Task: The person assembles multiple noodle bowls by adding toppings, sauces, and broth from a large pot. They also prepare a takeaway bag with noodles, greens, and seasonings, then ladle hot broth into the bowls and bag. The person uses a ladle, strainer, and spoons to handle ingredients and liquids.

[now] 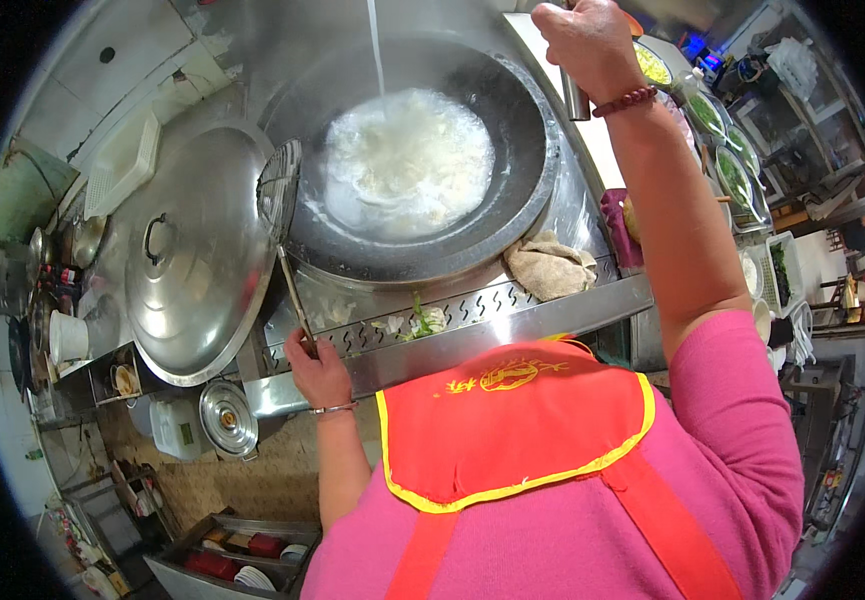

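My left hand (320,375) is closed around the handle of a wire skimmer (279,190), whose round head leans at the left rim of the large dark wok (527,150). Pale, foamy liquid (407,165) fills the wok's bottom, and steam rises over it. From the top edge a thin white stream (376,50) falls into this liquid. Raised at the upper right, my right hand (592,45) is closed on a metal handle (574,100) that sticks out below the fist; the tool's other end is hidden.
A big domed lid (192,255) stands left of the wok. A folded beige cloth (550,268) lies on the front right ledge, near vegetable scraps (422,318). At the far left is a white plastic basket (124,165). Bowls of chopped greens (732,175) line the right side.
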The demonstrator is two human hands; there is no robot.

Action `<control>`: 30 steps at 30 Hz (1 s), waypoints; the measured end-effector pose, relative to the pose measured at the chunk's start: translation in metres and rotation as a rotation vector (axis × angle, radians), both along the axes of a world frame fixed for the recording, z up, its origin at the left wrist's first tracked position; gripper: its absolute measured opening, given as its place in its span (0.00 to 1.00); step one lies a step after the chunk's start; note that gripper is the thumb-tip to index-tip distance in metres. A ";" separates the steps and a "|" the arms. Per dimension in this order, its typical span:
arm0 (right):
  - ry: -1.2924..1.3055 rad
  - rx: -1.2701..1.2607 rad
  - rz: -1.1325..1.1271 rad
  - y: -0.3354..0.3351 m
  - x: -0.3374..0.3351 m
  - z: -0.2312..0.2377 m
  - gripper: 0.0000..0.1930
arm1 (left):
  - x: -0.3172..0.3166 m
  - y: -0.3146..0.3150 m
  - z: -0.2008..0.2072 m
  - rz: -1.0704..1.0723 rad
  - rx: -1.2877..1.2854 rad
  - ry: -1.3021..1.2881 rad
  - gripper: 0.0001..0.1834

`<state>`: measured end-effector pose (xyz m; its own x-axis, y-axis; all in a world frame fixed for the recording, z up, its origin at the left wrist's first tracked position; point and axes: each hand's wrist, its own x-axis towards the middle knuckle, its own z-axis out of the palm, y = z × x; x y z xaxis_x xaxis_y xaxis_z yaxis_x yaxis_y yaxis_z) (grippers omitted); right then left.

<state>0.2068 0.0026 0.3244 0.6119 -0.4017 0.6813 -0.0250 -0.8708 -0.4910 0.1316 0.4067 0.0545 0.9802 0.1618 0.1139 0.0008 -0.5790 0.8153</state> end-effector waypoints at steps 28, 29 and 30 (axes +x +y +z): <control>0.862 1.751 1.268 0.027 0.096 -0.039 0.15 | -0.002 0.001 -0.023 0.033 0.027 0.024 0.22; 0.759 1.741 1.229 0.006 0.095 -0.048 0.17 | -0.001 0.000 -0.022 0.023 0.025 0.055 0.22; 0.557 1.389 1.065 -0.012 0.092 -0.054 0.16 | -0.001 0.001 -0.021 0.013 0.024 0.086 0.22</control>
